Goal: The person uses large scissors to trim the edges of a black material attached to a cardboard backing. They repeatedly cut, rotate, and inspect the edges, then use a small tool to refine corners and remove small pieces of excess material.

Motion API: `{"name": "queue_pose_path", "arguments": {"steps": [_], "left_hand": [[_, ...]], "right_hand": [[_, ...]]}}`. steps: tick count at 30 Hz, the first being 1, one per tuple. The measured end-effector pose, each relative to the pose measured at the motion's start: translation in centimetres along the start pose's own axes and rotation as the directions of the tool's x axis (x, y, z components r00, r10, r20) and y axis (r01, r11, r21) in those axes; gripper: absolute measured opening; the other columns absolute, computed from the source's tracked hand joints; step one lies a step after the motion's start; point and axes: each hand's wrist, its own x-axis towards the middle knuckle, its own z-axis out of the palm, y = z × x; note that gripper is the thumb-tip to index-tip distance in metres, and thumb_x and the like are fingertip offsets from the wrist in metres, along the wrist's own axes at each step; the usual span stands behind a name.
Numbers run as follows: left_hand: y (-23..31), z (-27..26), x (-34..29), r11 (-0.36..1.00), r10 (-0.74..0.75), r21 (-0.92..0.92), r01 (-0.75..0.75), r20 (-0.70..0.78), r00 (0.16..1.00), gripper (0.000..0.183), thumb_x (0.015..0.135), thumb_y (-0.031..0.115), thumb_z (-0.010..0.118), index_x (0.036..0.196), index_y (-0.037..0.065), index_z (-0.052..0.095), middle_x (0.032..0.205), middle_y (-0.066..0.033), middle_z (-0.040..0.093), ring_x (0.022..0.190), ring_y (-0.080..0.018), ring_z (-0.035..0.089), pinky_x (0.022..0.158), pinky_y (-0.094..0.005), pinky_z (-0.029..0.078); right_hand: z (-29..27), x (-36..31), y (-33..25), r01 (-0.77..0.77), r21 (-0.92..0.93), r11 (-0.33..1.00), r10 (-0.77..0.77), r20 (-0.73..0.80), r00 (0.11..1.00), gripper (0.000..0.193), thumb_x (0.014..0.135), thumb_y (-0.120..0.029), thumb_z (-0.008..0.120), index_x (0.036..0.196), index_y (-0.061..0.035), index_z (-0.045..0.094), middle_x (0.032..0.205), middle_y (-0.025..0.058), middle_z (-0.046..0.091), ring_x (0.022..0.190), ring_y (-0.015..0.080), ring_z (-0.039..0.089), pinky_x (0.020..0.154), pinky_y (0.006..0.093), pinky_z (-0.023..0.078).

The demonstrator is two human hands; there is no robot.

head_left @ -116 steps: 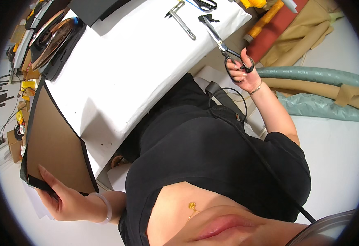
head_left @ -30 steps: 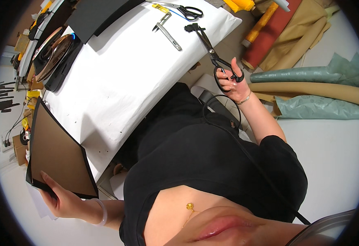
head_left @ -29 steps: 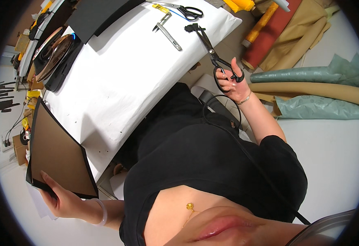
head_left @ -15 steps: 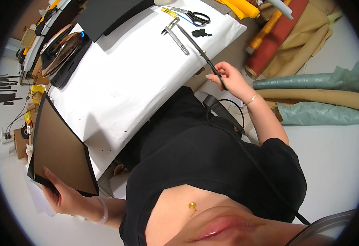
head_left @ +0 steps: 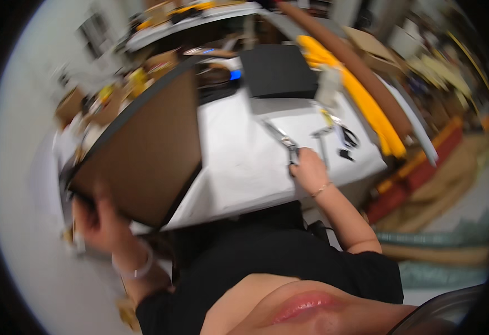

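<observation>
My left hand (head_left: 102,220) grips the lower left corner of a large brown panel with black edges (head_left: 149,151), thumb on the brown face. The panel stands tilted up over the left side of the table. My right hand (head_left: 310,170) is closed around the black handle of a pair of scissors (head_left: 280,135), seen nearly edge-on and blurred. Their silver blades point away to the far left, above the white-covered table (head_left: 230,162). To the right of them lie a metal caliper-like tool (head_left: 322,134), another pair of black-handled scissors (head_left: 347,135) and a small black scrap (head_left: 345,154).
A black box-like piece (head_left: 280,72) sits at the table's back. Beside it is a dark device with a blue light (head_left: 216,75). Yellow material (head_left: 361,97) and a long brown roll (head_left: 361,72) border the right side. Green rolls (head_left: 440,245) lie low at the right.
The view has swung round and blurred. My right hand has brought the scissors in over the table. The panel in my left hand now stands higher and nearer the table's middle.
</observation>
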Motion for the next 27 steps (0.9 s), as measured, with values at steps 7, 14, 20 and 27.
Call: {"name": "queue_pose_path", "arguments": {"steps": [7,14,20,27], "left_hand": [[-1.0,0.9,1.4,0.962,-0.084,-0.254,0.098,0.067,0.994,0.023,0.093,0.002,0.071,0.115,-0.003,0.067,0.103,-0.0043,0.072,0.091,-0.0073,0.064,0.082,-0.0224,0.05],[-1.8,1.4,1.4,0.807,-0.28,-0.475,0.352,0.218,0.935,0.027,0.095,0.008,0.07,0.119,-0.004,0.066,0.105,-0.0059,0.071,0.092,-0.0092,0.065,0.081,-0.0237,0.052],[-5.8,3.0,2.1,0.801,-0.387,-0.353,0.484,0.312,0.868,0.035,0.099,0.016,0.066,0.127,-0.004,0.061,0.113,-0.0118,0.071,0.095,-0.0181,0.068,0.084,-0.0275,0.056],[-11.7,4.1,2.3,0.792,-0.235,-0.451,0.412,0.398,0.887,0.024,0.1,0.015,0.064,0.12,0.002,0.067,0.11,-0.0042,0.072,0.095,-0.0107,0.067,0.082,-0.0231,0.052]], "right_hand": [[-0.8,2.5,-2.4,0.189,-0.337,0.922,-0.076,0.319,0.945,0.035,0.087,-0.028,0.071,0.093,0.0066,0.064,0.095,0.0269,0.063,0.092,0.0426,0.063,0.085,0.0486,0.053],[-5.1,4.6,-10.1,-0.03,0.981,0.192,-0.379,0.102,0.92,0.059,0.107,-0.046,0.044,0.143,0.0006,0.048,0.143,0.013,0.055,0.136,0.0236,0.049,0.115,0.0376,0.035],[-2.1,5.2,-15.6,-0.033,0.992,0.124,-0.217,0.059,0.974,0.038,0.099,-0.017,0.064,0.131,0.0015,0.058,0.128,0.0075,0.065,0.116,0.0166,0.06,0.102,0.0317,0.046],[1.9,6.7,-16.5,-0.025,0.998,0.054,-0.261,0.038,0.964,0.04,0.099,-0.023,0.067,0.131,-0.0015,0.058,0.124,0.0047,0.066,0.111,0.0138,0.062,0.096,0.0291,0.048]]}}
